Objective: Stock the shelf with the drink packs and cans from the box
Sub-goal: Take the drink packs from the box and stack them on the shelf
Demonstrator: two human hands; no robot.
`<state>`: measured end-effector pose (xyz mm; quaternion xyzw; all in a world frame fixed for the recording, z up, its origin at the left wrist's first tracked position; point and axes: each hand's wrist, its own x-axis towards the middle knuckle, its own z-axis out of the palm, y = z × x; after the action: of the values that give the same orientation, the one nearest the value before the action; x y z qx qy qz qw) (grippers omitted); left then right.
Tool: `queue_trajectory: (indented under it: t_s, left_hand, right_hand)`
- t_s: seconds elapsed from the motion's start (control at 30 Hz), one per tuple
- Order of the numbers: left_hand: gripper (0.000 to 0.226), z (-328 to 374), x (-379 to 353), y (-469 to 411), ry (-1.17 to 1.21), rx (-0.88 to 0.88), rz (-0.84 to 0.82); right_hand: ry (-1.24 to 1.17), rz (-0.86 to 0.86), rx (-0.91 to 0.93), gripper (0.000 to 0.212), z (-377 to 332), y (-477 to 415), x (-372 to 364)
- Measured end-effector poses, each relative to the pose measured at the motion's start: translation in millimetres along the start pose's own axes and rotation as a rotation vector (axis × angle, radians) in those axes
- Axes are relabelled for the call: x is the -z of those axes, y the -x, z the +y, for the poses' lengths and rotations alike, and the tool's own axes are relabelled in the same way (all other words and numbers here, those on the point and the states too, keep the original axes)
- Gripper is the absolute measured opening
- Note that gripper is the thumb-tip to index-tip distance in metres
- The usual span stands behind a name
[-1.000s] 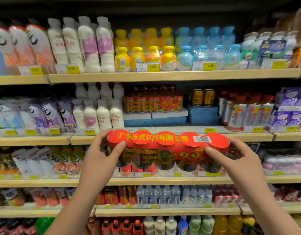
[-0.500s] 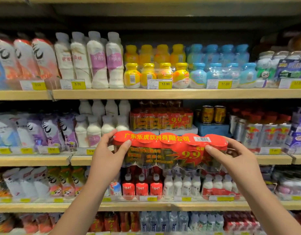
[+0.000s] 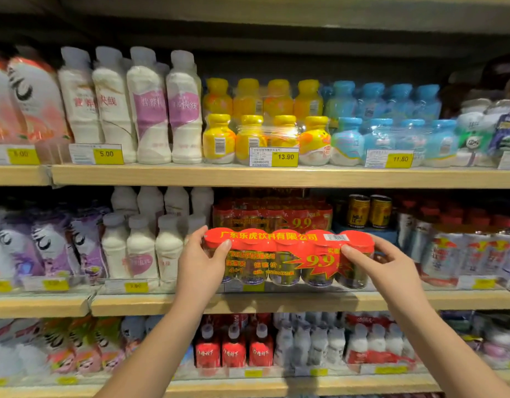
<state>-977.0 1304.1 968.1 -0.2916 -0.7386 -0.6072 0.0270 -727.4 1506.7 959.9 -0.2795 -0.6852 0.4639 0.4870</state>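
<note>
Head view: I hold one shrink-wrapped pack of bottles (image 3: pixel 288 262) between both hands at the front edge of the middle shelf (image 3: pixel 276 305). My left hand (image 3: pixel 202 265) grips the pack's left end, thumb laid over the front of the first bottle. My right hand (image 3: pixel 388 265) grips the right end, thumb on the front and fingers curled behind.

The pack's long axis runs left to right, parallel to the shelf edge. It lies straight ahead of me, midway between the hands, so neither hand is nearer. As I judge it, the coming push goes straight back into the shelf. Whether the bottle bases already rest on the board I cannot tell.

Count:
- five red caps (image 3: pixel 286 239) in a single row on the held pack;
- one like pack (image 3: pixel 272 216) directly behind it, set higher and printed with the same 9.9;
- two gold cans (image 3: pixel 368 211) behind and to the right.

The box named in the task is out of view.
</note>
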Motion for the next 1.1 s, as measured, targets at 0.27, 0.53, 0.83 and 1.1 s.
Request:
queue_trajectory:
  t_s: [0.27, 0.53, 0.83, 1.1]
  left_hand:
    - [0.067, -4, -31, -23, -0.133, 0.050, 0.038]
    - [0.063, -13, -50, -29, -0.253, 0.082, 0.037]
    - [0.058, -15, -62, -30, -0.348, 0.099, 0.032]
    - [0.047, -34, -67, -21, -0.336, 0.090, -0.006]
  right_hand:
    - [-0.004, -0.024, -0.036, 0.045, 41, -45, -12]
    - [0.039, -0.053, -0.104, 0.048, 71, -70, -17]
    - [0.130, -0.063, -0.094, 0.031, 83, -81, -18]
    - [0.330, -0.127, -0.072, 0.035, 98, -79, -18]
